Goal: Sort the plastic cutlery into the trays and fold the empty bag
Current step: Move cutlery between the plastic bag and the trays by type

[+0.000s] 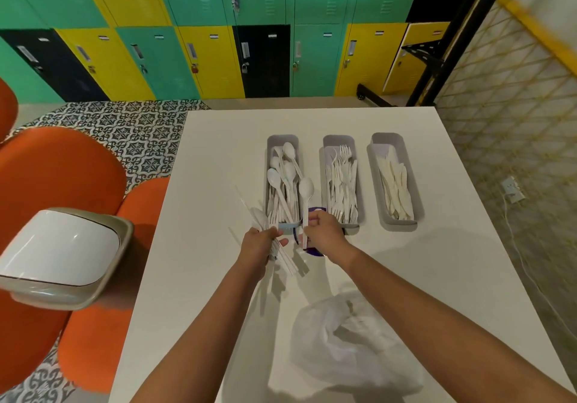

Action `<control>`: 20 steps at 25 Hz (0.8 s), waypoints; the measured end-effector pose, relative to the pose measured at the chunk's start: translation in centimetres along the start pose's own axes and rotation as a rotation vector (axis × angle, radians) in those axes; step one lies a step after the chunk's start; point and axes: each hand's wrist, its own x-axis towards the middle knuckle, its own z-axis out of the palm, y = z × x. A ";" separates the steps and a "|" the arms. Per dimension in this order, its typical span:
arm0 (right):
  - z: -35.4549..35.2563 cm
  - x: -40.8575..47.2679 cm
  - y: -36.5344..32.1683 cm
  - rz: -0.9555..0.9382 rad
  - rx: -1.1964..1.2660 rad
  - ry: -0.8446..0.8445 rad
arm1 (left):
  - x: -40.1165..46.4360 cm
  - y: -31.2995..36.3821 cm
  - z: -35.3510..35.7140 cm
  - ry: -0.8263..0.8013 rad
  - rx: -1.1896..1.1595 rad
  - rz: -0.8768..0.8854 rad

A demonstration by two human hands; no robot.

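My left hand [260, 243] grips a bundle of leftover cutlery [282, 257], fingers wrapped round it as a reserve. My right hand [321, 230] pinches one spoon [306, 193] upright over the spoon tray [282, 180], near the desk [452, 277] centre. The bag [349, 340] lies crumpled at the near edge.

White plastic cutlery [340, 180] fills three pale grey rectangular trays [394, 218] on the white square table [437, 265], translucent white crumpled bag [352, 340] near, orange rounded chairs [59, 184] left, black-and-white patterned floor tiles [131, 127] beyond, green, yellow and black metal lockers [218, 27] far.
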 end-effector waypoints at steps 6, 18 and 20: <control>1.1 1.6 -1.2 0.036 -0.009 -0.030 | 1.0 0.3 -0.4 -0.002 0.049 -0.029; 0.8 8.5 -7.3 -0.066 -0.035 0.133 | 3.8 3.0 -0.2 0.032 0.033 -0.026; 0.9 9.7 -7.7 -0.077 -0.069 0.141 | 4.2 3.6 -0.3 0.029 0.030 -0.018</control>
